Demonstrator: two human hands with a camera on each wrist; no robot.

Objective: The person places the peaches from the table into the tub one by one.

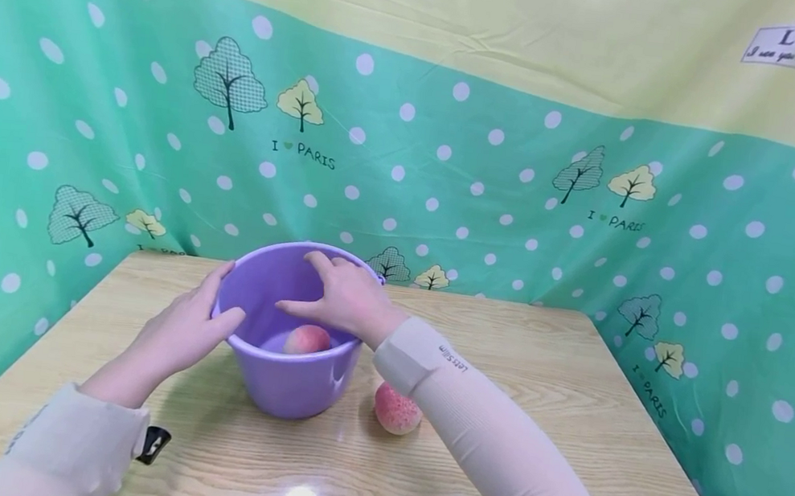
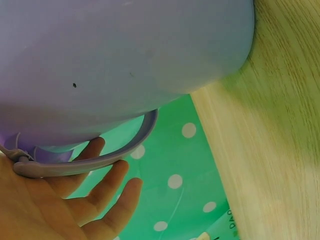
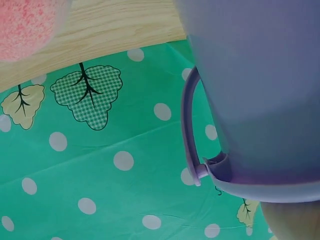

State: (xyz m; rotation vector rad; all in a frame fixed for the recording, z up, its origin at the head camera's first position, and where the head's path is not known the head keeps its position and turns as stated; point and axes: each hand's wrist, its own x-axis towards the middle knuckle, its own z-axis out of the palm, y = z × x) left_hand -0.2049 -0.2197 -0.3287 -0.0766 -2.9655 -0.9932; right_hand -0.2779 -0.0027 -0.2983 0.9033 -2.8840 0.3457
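Observation:
A purple bucket [image 1: 292,382] stands on the wooden table, tilted slightly toward me in the head view. My left hand [image 1: 178,326] holds its left rim, thumb over the edge and fingers along the outside. In the left wrist view, those fingers [image 2: 117,172] lie beside the bucket's lowered handle [image 2: 100,162]. Reaching over the opening, my right hand [image 1: 352,296] has thumb and fingers spread apart with nothing between them. Below it, a pink-and-white peach [image 1: 308,340] lies inside the bucket. Another peach [image 1: 397,410] sits on the table, close to my right forearm.
The wooden table [image 1: 502,356] extends to both sides of the bucket. A green and yellow patterned cloth [image 1: 441,180] hangs behind and along the sides. Beside my left sleeve shows a small black object [image 1: 154,445].

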